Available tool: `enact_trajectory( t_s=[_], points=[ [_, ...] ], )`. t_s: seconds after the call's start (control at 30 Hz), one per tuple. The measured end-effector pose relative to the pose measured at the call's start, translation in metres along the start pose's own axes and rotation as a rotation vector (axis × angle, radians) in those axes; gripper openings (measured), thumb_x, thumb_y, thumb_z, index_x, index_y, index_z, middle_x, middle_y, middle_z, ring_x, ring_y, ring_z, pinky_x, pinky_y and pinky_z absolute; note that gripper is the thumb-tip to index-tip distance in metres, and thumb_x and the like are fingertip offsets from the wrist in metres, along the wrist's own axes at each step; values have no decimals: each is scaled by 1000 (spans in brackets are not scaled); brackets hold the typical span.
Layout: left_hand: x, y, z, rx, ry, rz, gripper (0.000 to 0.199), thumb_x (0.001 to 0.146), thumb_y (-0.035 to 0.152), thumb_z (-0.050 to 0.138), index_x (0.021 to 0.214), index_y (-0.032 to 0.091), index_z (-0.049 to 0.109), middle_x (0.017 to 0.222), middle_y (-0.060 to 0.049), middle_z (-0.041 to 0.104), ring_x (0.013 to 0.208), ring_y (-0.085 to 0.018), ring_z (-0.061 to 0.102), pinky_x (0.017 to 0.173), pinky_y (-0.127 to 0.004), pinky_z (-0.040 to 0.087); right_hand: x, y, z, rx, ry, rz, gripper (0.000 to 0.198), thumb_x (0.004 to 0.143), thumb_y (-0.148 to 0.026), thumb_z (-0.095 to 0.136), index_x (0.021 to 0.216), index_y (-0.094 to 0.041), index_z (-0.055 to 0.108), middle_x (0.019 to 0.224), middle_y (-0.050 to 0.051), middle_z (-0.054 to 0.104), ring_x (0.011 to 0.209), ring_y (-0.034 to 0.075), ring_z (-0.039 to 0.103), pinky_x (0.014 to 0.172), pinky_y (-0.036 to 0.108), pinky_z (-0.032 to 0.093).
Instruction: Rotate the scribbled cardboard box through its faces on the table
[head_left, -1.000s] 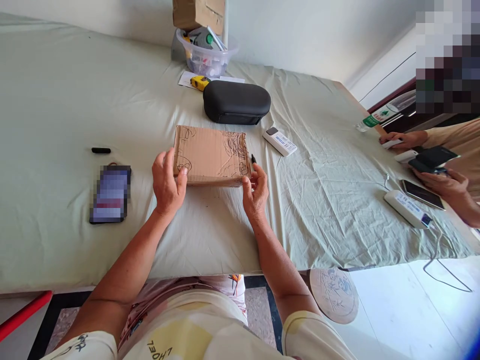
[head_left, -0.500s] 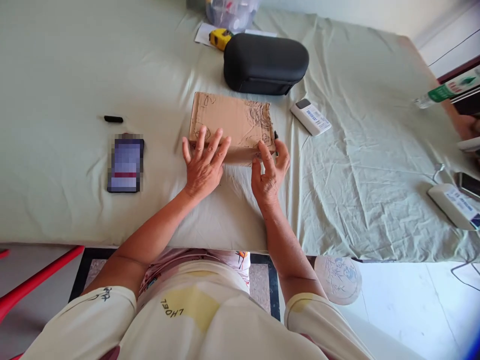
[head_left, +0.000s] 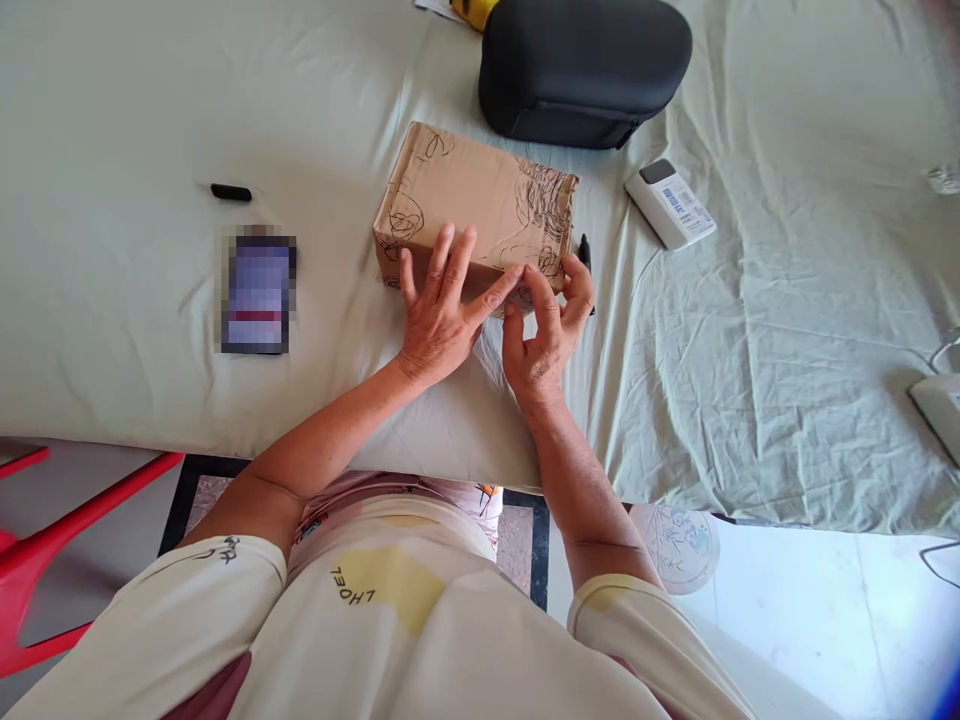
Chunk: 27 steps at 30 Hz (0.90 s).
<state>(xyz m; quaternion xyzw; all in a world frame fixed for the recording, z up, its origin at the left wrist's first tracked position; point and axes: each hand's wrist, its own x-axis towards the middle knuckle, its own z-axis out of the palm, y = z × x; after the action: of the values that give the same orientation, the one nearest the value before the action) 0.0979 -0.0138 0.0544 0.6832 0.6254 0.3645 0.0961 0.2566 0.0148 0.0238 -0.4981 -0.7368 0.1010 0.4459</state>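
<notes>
A brown cardboard box (head_left: 480, 190) with black scribbles on its top lies on the cloth. My left hand (head_left: 442, 315) rests on its near edge with fingers spread, the index finger stretched to the right until its tip meets my right index finger. At the near right corner, my right hand (head_left: 546, 335) grips the box with bent fingers, index on the top edge and thumb low by the front side. A black marker (head_left: 585, 262) lies against the box's right side, partly hidden by my right hand. Both hands partly cover the box's front face.
Behind the box stands a black hard case (head_left: 581, 70), with a yellow tape measure (head_left: 474, 12) beside it. A white power bank (head_left: 670, 203) lies to the right. On the left are a phone (head_left: 259, 295) and a black pen cap (head_left: 231, 192). A red chair (head_left: 97, 520) stands below the table edge.
My left hand has slid right along the box edge, its index finger now reaching my right hand. The box is turned slightly. The view has tipped down and closer.
</notes>
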Motion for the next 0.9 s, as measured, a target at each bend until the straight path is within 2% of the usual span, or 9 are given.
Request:
enact_trajectory(
  t_s=[0.13, 0.3, 0.47, 0.53, 0.6, 0.7, 0.8, 0.83, 0.9],
  points=[
    [0, -5, 0, -29, -24, 0, 41, 106, 35, 51, 146, 38, 61, 173, 1, 42, 171, -28, 15, 135, -68, -10, 2, 1, -1, 20, -21, 3, 41, 107, -47, 46, 137, -29, 66, 160, 15, 44, 149, 37, 48, 107, 59, 58],
    [1, -15, -6, 28, -25, 12, 50, 101, 29, 58, 148, 45, 59, 173, 2, 42, 169, -32, 24, 134, -70, -14, 6, 10, -2, -44, 16, -43, 41, 109, -49, 41, 135, -29, 65, 156, 14, 46, 149, 34, 46, 109, 58, 57],
    [6, -34, -18, -19, 80, -104, 52, 99, 53, 65, 147, 33, 61, 173, -2, 42, 172, -35, 6, 136, -68, -10, 10, 27, -7, -42, -7, -51, 43, 110, -49, 38, 144, -33, 58, 155, 11, 46, 147, 34, 48, 115, 67, 50],
    [9, -44, -22, -52, 129, -141, 56, 99, 60, 63, 146, 31, 60, 174, -3, 40, 172, -33, 2, 137, -66, -5, 12, 30, -9, -38, 17, -70, 42, 110, -49, 39, 145, -34, 58, 153, 12, 49, 145, 32, 50, 115, 63, 50],
    [12, -55, -24, -104, 185, -160, 58, 97, 63, 63, 145, 30, 61, 174, -4, 37, 172, -34, 5, 139, -63, 5, 12, 31, -10, -32, 26, -79, 41, 110, -49, 41, 145, -33, 58, 148, 13, 55, 138, 30, 55, 111, 56, 55],
    [14, -68, -22, -215, 257, -184, 60, 97, 65, 63, 145, 30, 61, 170, -8, 41, 169, -35, 20, 137, -58, 24, 12, 32, -7, -21, -1, -8, 47, 109, -51, 44, 152, -32, 51, 137, 13, 66, 116, 26, 66, 99, 48, 60],
    [15, -73, -18, -266, 248, -199, 64, 98, 61, 63, 153, 31, 51, 164, -10, 49, 163, -34, 35, 134, -55, 33, 11, 39, -1, 56, -23, 97, 60, 106, -52, 50, 160, -30, 37, 119, 8, 72, 92, 21, 71, 88, 44, 61],
    [15, -73, -17, -269, 241, -192, 67, 98, 59, 64, 156, 31, 47, 164, -10, 49, 162, -33, 37, 134, -53, 34, 11, 42, 0, 72, -36, 115, 61, 104, -51, 53, 159, -29, 38, 113, 6, 73, 89, 21, 71, 87, 43, 61],
    [14, -72, -15, -272, 251, -169, 73, 98, 55, 67, 162, 32, 38, 167, -9, 46, 163, -32, 36, 135, -51, 34, 11, 49, 3, 37, -83, 141, 52, 99, -47, 60, 146, -26, 51, 103, 5, 72, 91, 22, 69, 91, 45, 59]
  ],
)
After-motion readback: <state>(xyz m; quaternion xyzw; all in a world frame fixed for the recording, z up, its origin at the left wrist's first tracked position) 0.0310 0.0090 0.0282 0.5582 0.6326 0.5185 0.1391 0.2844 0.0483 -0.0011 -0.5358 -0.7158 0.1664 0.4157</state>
